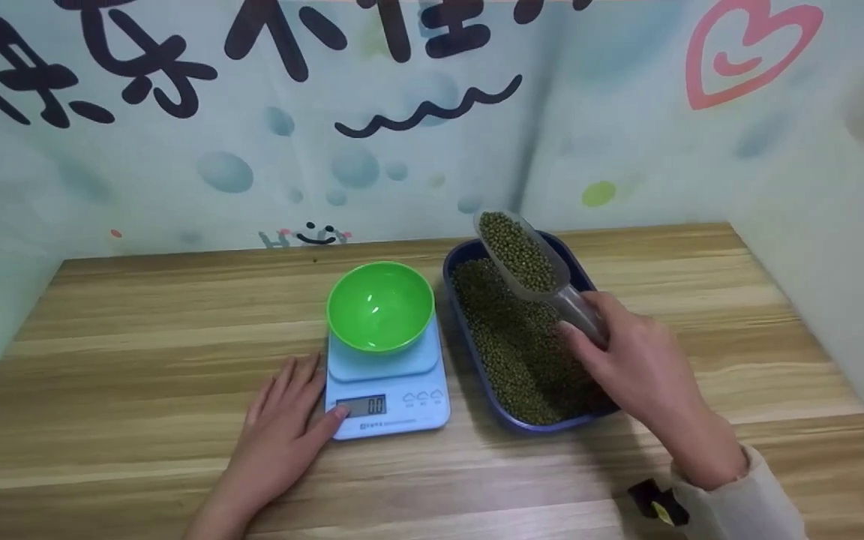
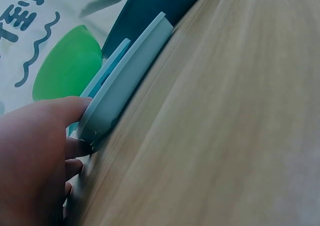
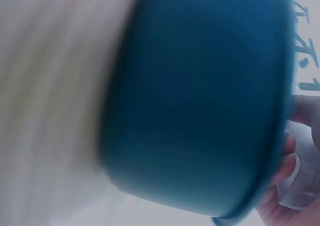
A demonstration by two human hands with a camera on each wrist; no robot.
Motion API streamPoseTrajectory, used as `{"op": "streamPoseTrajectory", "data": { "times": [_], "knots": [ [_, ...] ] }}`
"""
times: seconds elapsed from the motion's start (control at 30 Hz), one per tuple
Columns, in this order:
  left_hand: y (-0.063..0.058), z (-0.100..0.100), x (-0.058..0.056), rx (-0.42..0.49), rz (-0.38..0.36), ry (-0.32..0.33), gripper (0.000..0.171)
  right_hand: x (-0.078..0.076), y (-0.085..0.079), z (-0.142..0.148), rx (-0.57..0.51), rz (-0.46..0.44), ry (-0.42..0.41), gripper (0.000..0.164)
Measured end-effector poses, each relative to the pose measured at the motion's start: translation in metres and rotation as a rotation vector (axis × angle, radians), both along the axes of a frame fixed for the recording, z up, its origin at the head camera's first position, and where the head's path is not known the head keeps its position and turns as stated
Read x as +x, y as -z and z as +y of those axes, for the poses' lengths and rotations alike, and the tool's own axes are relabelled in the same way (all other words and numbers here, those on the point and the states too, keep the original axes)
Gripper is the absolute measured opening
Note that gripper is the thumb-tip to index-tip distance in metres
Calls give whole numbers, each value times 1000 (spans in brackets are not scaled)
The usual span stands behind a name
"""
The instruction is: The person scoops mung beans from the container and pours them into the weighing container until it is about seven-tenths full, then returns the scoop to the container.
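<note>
My right hand grips the handle of a clear plastic scoop heaped with small green mung beans. The scoop is over the far part of a dark blue basin that holds more mung beans. To the left, a green bowl sits on the platform of a light blue kitchen scale, whose display reads zero. My left hand rests beside the scale, thumb on its near left corner by the display and fingers stretched along its left side. In the left wrist view, the thumb touches the scale's edge.
A wood-grain table carries everything. Behind it hangs a pale printed backdrop with black characters and a pink heart, and a pale wall borders the right side. The basin's outer wall fills much of the right wrist view.
</note>
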State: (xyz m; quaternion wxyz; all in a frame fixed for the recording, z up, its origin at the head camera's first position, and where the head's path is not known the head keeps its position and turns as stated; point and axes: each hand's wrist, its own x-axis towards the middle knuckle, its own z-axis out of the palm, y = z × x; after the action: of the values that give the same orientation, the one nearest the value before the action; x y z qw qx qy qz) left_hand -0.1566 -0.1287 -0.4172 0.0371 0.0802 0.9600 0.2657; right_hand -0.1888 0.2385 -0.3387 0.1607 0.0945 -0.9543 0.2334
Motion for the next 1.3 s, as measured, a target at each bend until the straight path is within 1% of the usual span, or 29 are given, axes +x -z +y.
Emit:
{"op": "streamPoseTrajectory", "data": {
  "times": [0.17, 0.33, 0.5, 0.63, 0.77, 0.97, 1.07, 1.3],
  "knots": [
    [3, 1, 2, 5, 6, -12, 71, 7, -18, -5, -10, -66, -38, 35],
    [6, 3, 3, 16, 9, -18, 70, 11, -33, -16, -36, -90, -110, 37],
    [13, 5, 4, 21, 17, -23, 69, 10, -40, -31, -40, -91, -192, 34],
    [17, 9, 5, 31, 10, -22, 69, 9, -47, -41, -35, -107, -219, 34],
    [18, 12, 6, 36, -7, -19, 70, 8, -57, -49, -54, -142, -232, 34],
    [14, 12, 6, 37, -19, -21, 68, 7, -68, -54, -75, -139, -227, 37],
    [9, 9, 5, 35, -15, -22, 68, 7, -71, -52, -50, -119, -233, 36],
    [-1, -1, 2, 21, 15, -23, 69, 7, -76, -50, 20, -109, -263, 30]
  ]
}}
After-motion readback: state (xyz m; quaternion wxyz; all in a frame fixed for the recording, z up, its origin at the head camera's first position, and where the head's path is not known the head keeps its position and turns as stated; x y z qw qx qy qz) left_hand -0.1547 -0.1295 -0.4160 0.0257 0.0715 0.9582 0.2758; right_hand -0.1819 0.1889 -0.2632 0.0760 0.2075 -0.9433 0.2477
